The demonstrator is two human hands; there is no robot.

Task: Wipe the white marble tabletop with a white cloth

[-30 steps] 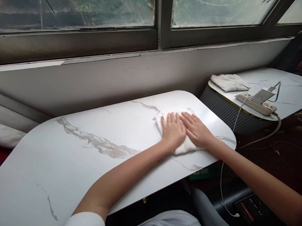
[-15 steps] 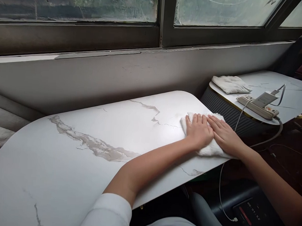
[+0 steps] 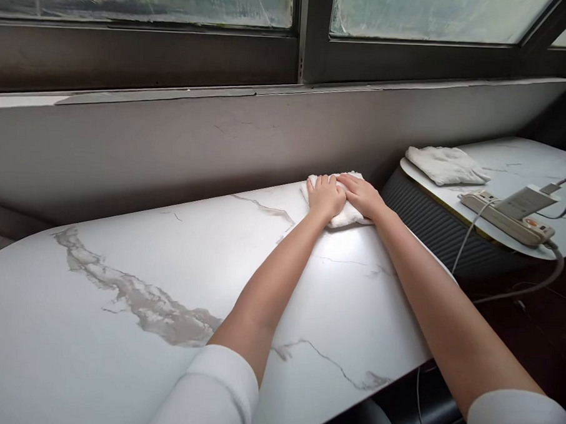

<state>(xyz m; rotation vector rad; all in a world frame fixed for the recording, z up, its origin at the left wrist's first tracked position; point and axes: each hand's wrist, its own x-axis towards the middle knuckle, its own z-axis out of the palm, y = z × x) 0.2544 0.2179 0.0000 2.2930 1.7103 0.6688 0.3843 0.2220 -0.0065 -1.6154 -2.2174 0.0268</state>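
A white cloth (image 3: 346,218) lies flat at the far right corner of the white marble table (image 3: 118,330), close to the wall. My left hand (image 3: 325,197) rests on top of it with fingers stretched out and pressed flat. Beside it my right hand (image 3: 362,195) lies flat on the same cloth, fingers extended and overlapping the left hand's edge. Both arms reach far forward across the tabletop.
A grey wall and dark window frame (image 3: 299,56) run along the table's far edge. To the right stands a second marble table (image 3: 515,159) carrying a folded white cloth (image 3: 447,165) and a power strip (image 3: 505,218) with a plugged charger and cables.
Both hands slid the cloth from the table's near right edge away to the far corner by the wall. The camera moved forward and down with them.
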